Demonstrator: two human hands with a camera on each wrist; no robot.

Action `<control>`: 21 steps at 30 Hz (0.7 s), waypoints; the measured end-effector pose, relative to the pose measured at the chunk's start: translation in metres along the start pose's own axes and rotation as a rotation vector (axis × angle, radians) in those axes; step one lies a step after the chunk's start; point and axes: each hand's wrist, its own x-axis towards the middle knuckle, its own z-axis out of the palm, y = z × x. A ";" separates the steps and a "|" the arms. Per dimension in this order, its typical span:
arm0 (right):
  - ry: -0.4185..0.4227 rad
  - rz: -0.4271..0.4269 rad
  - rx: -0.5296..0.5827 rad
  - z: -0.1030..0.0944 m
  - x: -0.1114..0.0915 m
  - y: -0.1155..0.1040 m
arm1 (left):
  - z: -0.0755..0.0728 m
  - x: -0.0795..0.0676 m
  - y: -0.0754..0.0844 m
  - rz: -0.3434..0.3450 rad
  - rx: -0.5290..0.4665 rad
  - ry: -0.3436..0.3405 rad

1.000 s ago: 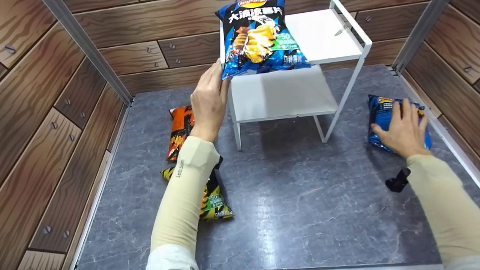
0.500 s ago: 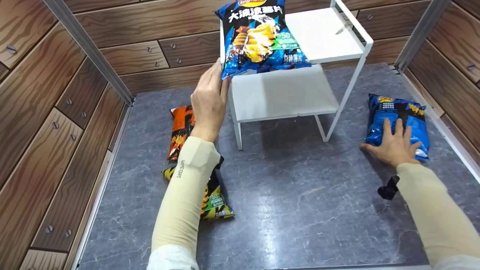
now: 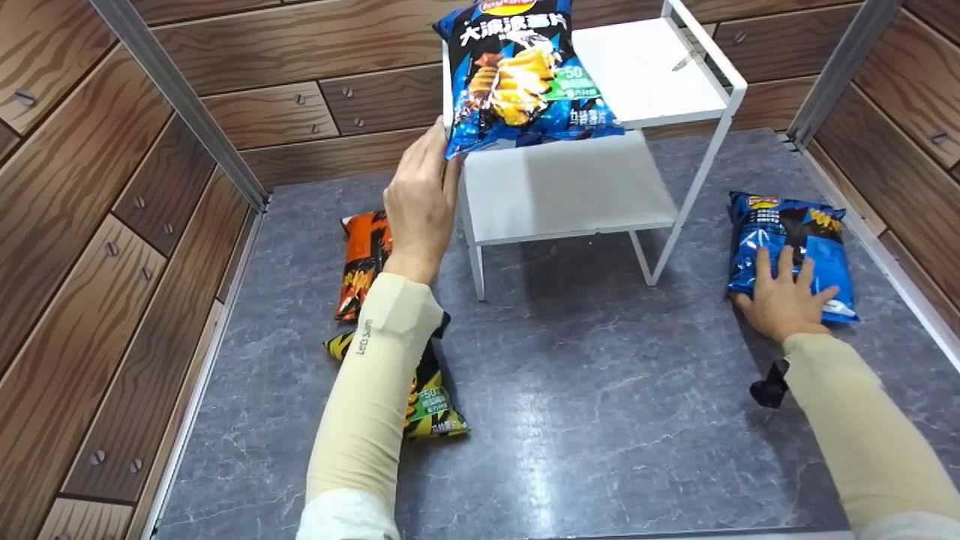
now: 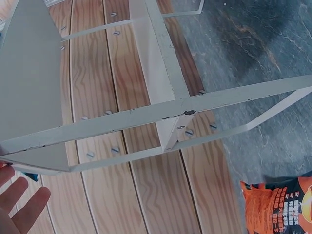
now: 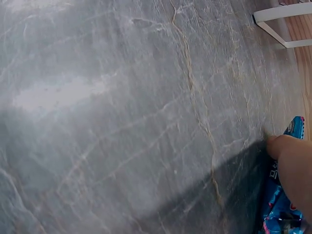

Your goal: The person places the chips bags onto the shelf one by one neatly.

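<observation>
The left hand (image 3: pixel 421 199), fingers straight, meets the near-left corner of the desk (image 3: pixel 649 67), perhaps steadying the upper bag (image 3: pixel 525 82) atop it; right of the desk, the right hand (image 3: pixel 784 304) spreads its fingers over the lower bag (image 3: pixel 822 251).

The bags (image 3: pixel 525 82) are glossy film. The floor (image 3: pixel 592 420) looks polished, the stand (image 3: pixel 645 67) smooth painted metal, the sleeves (image 3: pixel 367 390) matt cloth.

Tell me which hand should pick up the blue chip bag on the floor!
Probably the right hand: its fingers spread over that bag. The left hand is far across, up at the white cart, by the other blue bag's lower corner.
</observation>
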 end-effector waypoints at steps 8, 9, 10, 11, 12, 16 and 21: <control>0.025 -0.048 0.011 -0.002 -0.003 -0.002 | 0.000 -0.001 0.000 0.002 0.006 0.007; 0.026 -0.051 0.013 -0.003 -0.003 -0.003 | 0.001 -0.001 0.000 0.003 0.007 0.007; 0.024 -0.050 0.013 -0.004 -0.003 -0.004 | 0.001 -0.001 0.000 0.002 0.009 0.006; 0.021 -0.049 0.015 -0.005 -0.003 -0.005 | 0.001 -0.001 0.000 0.002 0.010 0.005; 0.017 -0.048 0.020 -0.006 -0.003 -0.006 | 0.001 -0.001 0.000 0.000 0.011 0.004; 0.007 -0.048 0.050 -0.014 -0.005 -0.009 | 0.001 -0.001 0.000 -0.006 0.019 -0.003; 0.064 -0.069 0.113 -0.026 -0.007 -0.009 | 0.001 -0.001 0.001 -0.004 0.019 -0.006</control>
